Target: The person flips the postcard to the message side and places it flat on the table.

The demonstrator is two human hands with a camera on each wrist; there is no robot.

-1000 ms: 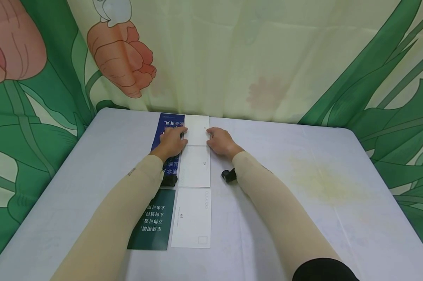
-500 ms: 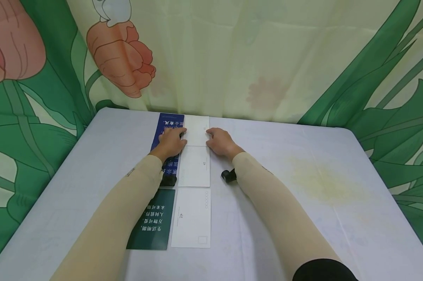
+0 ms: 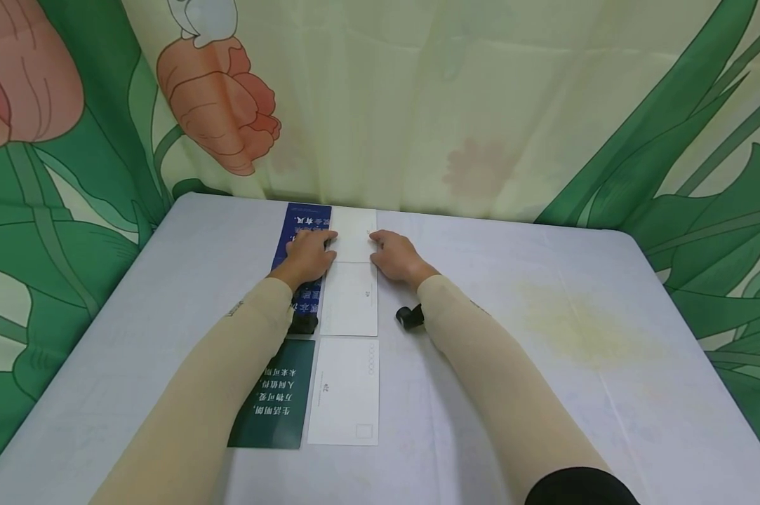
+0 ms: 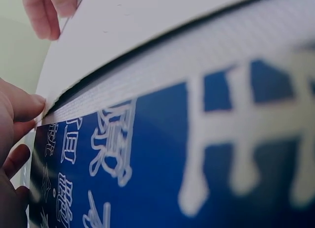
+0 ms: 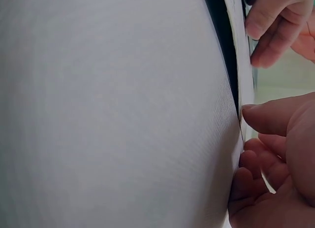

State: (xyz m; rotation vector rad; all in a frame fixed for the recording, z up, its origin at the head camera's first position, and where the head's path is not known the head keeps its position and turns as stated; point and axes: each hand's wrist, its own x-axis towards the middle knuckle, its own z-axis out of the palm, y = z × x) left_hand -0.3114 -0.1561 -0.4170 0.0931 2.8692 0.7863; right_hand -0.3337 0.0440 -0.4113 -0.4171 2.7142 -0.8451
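Observation:
Three white postcards run in a column along the table. My left hand [image 3: 309,254] holds the left edge of the farthest postcard [image 3: 353,235], thumb and forefinger spread along it. Opposite, my right hand [image 3: 401,254] has its thumb and forefinger at the right edge. The middle postcard [image 3: 351,301] adjoins its near side, and the nearest postcard [image 3: 344,393] lies just below that. Under my left hand and wrist are blue cards [image 3: 307,298] with white lettering. In the right wrist view, a dark underside [image 5: 227,46] shows beneath a white card edge.
A dark green card [image 3: 277,414] with white writing lies at the near left, partly beneath my left forearm. White cloth [image 3: 518,351] covers the table. Behind its far edge hangs a flower-patterned curtain [image 3: 386,105]. Black wrist cameras [image 3: 410,318] stick out below both wrists.
Almost nothing differs. Both hands stay at the farthest postcard's side edges, with only very slight shifts of the fingers.

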